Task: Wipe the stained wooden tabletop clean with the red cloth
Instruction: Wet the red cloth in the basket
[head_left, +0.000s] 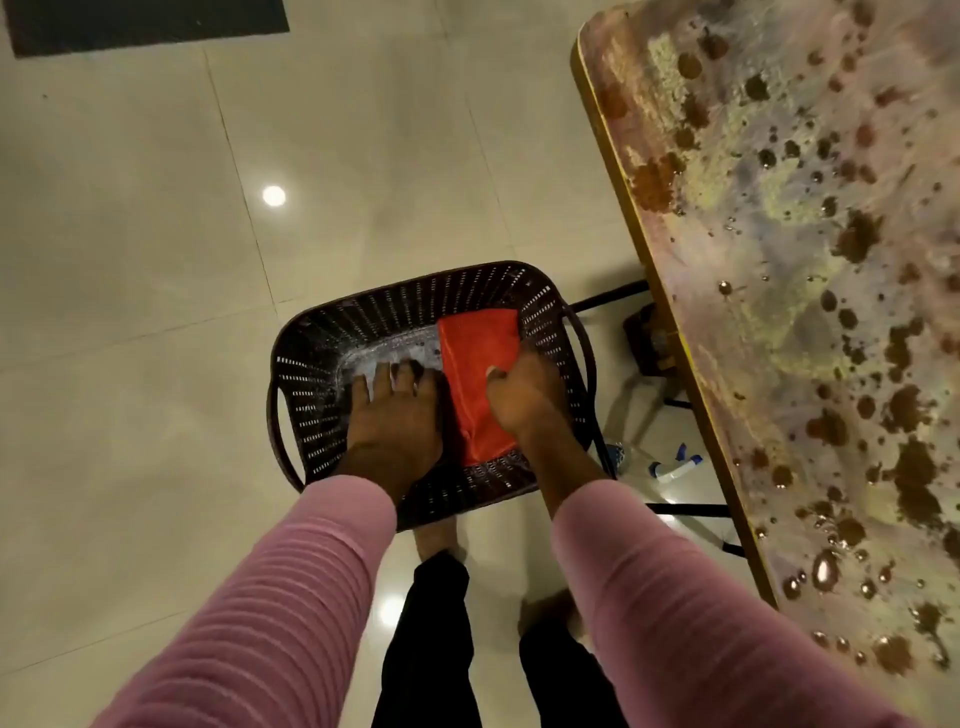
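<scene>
A folded red cloth (475, 374) lies inside a dark perforated basket (311, 343) on the floor. My right hand (524, 395) grips the cloth's right edge, fingers curled around it. My left hand (397, 421) presses flat on something pale in the basket just left of the cloth, fingers spread. The wooden tabletop (810, 291) runs along the right side, covered with brown blotches, wet drops and yellowish smears. Both hands are well left of the table's edge.
The basket sits on glossy pale floor tiles (156, 312). A spray bottle (675, 465) lies on the floor under the table beside black metal table legs (685, 509). A dark mat (145, 21) lies at the top left. My bare feet stand behind the basket.
</scene>
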